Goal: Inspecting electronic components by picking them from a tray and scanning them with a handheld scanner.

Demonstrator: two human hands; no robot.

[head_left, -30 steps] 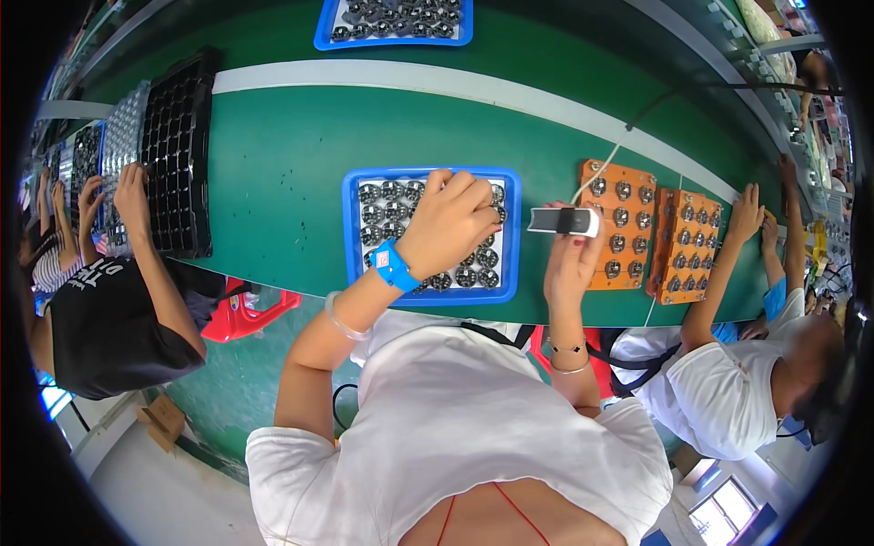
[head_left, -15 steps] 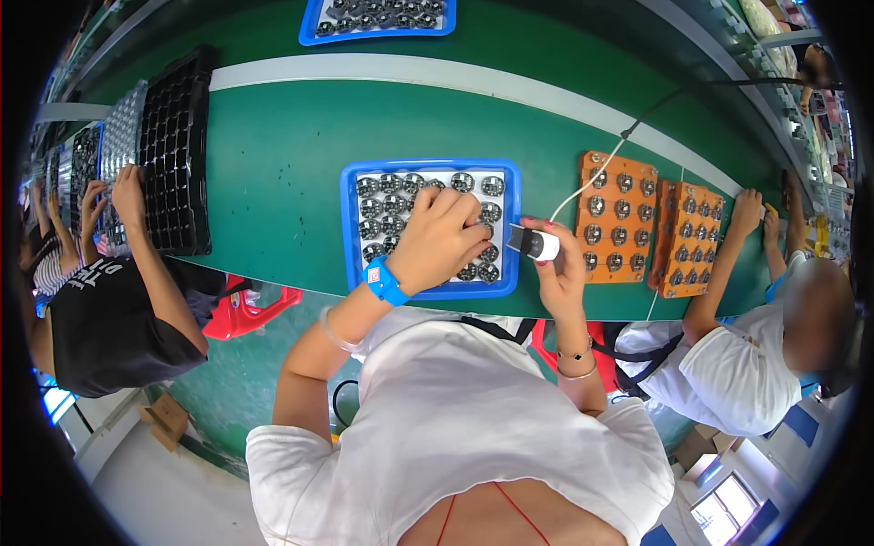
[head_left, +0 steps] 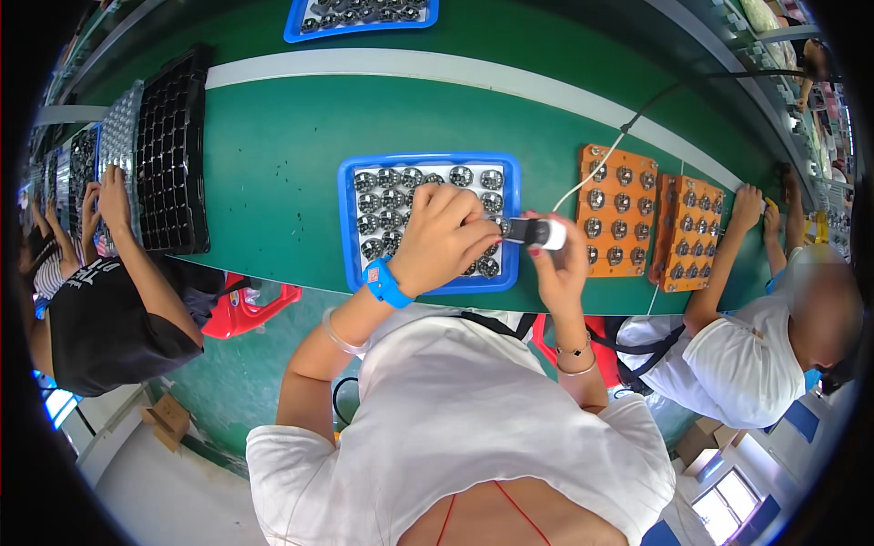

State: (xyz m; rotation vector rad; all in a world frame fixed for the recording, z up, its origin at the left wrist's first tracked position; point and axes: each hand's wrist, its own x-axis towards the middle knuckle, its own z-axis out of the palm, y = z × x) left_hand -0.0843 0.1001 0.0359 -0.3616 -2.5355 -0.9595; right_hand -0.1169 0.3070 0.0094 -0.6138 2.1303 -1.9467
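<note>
A blue tray [head_left: 346,223] with a white lining lies on the green bench before me. Rows of small round black-and-silver parts [head_left: 367,202] fill it. My left hand [head_left: 446,238], a blue band on its wrist, is over the tray with its fingers pinched together; what they hold is hidden. In my right hand [head_left: 566,264] is a small white-and-black handheld device [head_left: 542,233], with a white cable [head_left: 583,182] running from it. Its black end points left over the tray's right rim, close beside my left fingertips.
Orange fixture boards [head_left: 619,211] holding round parts stand to the right. Another blue tray of parts [head_left: 364,35] is across the white strip [head_left: 364,64]. A black compartment tray [head_left: 173,155] is at far left. Co-workers sit on both sides, their hands [head_left: 114,196] on the bench.
My right hand has brought the device slightly left and up, its black end now meeting my left fingertips. The far blue tray has shifted left a little.
</note>
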